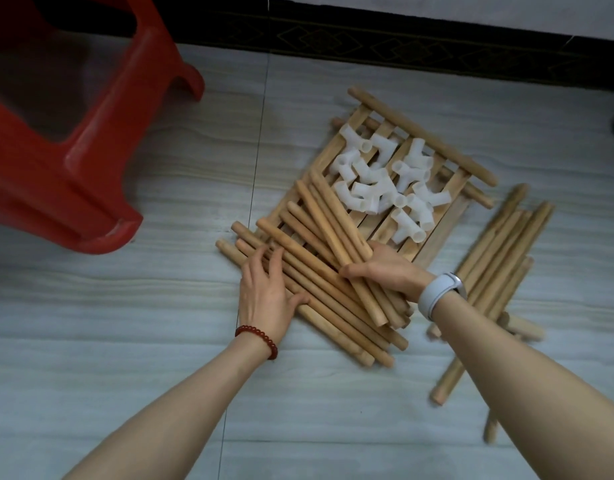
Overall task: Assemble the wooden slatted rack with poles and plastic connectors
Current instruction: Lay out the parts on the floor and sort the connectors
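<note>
- Both hands work on the near pile of poles [333,306]: the left hand [264,292] lies flat with fingers spread and nearly straight, pressing on the pile's left part, thumb against a pole's side.
- Gripping a small bundle of poles [336,233], the right hand [385,271] curls its fingers under them, thumb pointing left; how many it holds is hard to make out.
- A red bead bracelet [260,339] sits on the left wrist, a pale watch [440,294] on the right.
- Bare tiled floor [125,341] lies open to the near left of the pile.
- Right of the right forearm lies a second heap of poles [499,265], blurred, partly hidden behind the arm.
- Farther off, the slatted panel [437,233] lies flat on the floor, its near left part covered by poles.
- White plastic connectors [385,181] are heaped on the panel's middle, inside its edges.
- At the far left stands a red plastic stool [73,161], cut off by the picture's edge, well apart from the poles.
- A dark patterned border strip [402,46] runs along the far edge of the floor.
</note>
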Motion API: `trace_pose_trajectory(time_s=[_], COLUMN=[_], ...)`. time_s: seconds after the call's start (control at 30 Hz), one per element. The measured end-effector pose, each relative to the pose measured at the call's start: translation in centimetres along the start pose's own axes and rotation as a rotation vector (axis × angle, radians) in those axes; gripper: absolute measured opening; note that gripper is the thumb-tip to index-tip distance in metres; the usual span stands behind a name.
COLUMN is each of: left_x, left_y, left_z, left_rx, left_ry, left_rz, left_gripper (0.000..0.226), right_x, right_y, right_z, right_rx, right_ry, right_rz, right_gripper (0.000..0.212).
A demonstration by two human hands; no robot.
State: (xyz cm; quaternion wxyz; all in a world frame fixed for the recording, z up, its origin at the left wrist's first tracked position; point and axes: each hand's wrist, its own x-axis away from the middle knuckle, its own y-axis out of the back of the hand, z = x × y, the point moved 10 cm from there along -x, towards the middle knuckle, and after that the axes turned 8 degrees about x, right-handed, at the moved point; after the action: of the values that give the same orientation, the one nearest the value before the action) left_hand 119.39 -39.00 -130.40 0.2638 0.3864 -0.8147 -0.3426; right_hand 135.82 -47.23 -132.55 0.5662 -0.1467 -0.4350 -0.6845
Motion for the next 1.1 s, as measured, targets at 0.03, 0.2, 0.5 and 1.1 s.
trace_pose_trajectory(time_s=[0.03,0.2,0.5,1.1], left_x=[0.4,2.1,2.7,4.2], left_y=[0.0,-2.8,-5.8,8.5], left_z=[0.0,1.2,0.9,17.2], left_rx=[0.021,0.655,1.162,0.715], left_ry=[0.031,0.527,0.827,0.72], left_rz=[-0.012,-0.051,-0.062,-0.164], left_gripper=[0.086,0.058,0.051,0.038], right_x=[0.2,0.6,0.7,2.6], right_y=[-0.1,-1.8,-3.2,-22.7], right_z=[0.0,-0.7,-0.6,15.3], right_rx=[-0.021,-0.084,0.002,0.246], right_ry=[0.012,-0.007,0.037,0.552], right_rz=[0.009,0.078,0.013,0.253], right_gripper=[0.034,0.04,0.028,0.066])
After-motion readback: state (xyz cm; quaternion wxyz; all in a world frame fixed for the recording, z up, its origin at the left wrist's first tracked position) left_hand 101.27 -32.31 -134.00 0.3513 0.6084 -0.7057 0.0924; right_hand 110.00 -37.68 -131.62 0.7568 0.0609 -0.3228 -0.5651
